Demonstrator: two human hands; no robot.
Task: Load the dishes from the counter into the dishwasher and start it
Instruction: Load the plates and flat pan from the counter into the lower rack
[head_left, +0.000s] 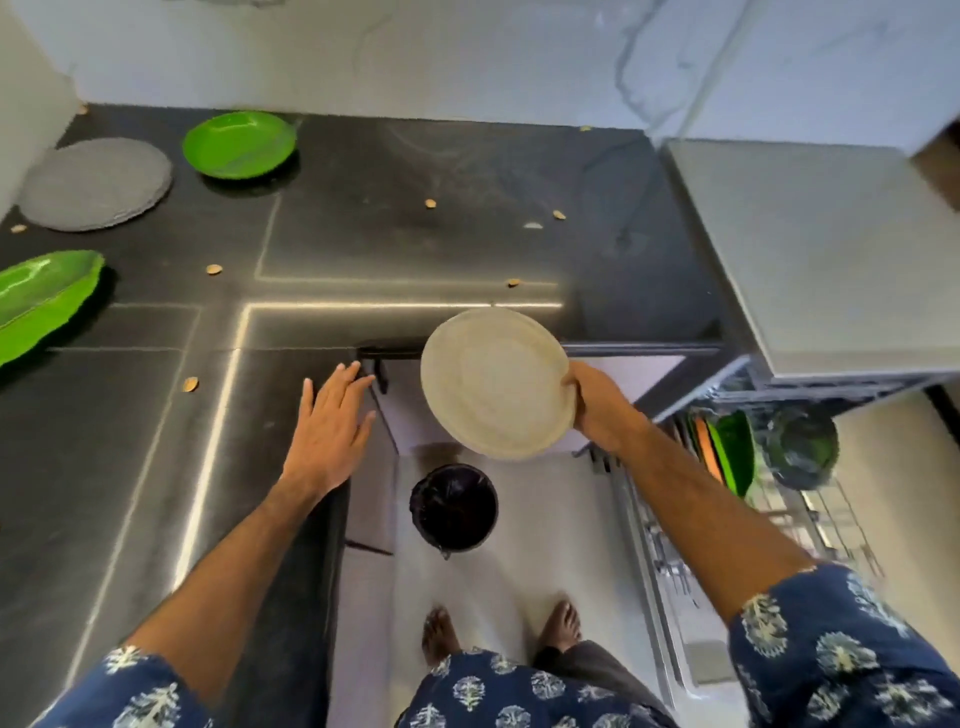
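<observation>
We are holding a beige round plate (496, 382) in our right hand (597, 405), fingers curled over its right rim and gripping it, so that the plate is tilting up in the air past the front edge of the black counter (363, 244), above the pale floor (545, 519) and a black bin (453, 506) standing there. Our left hand (330, 423) is stretching out flat with straight, spread fingers and holding nothing, hovering at the counter's inner corner just beside a dark handle (376, 358); whether it is touching the surface we cannot tell. To the right of the plate, the dishwasher's lower rack (810, 514) is standing pulled out, already carrying upright green and orange plates (727, 452) and a dark green bowl (802, 447), under the grey top of the dishwasher (831, 249). Farther out on the counter, well apart from our hands, a grey round plate (96, 183) and a green round plate (240, 145) are lying near the back wall, and a green leaf-shaped dish (41, 301) is lying at the left edge. Small tan scraps (213, 269) are lying scattered over the counter. We are wearing blue patterned sleeves (841, 649), and our bare feet (439, 631) are showing on the floor below.
</observation>
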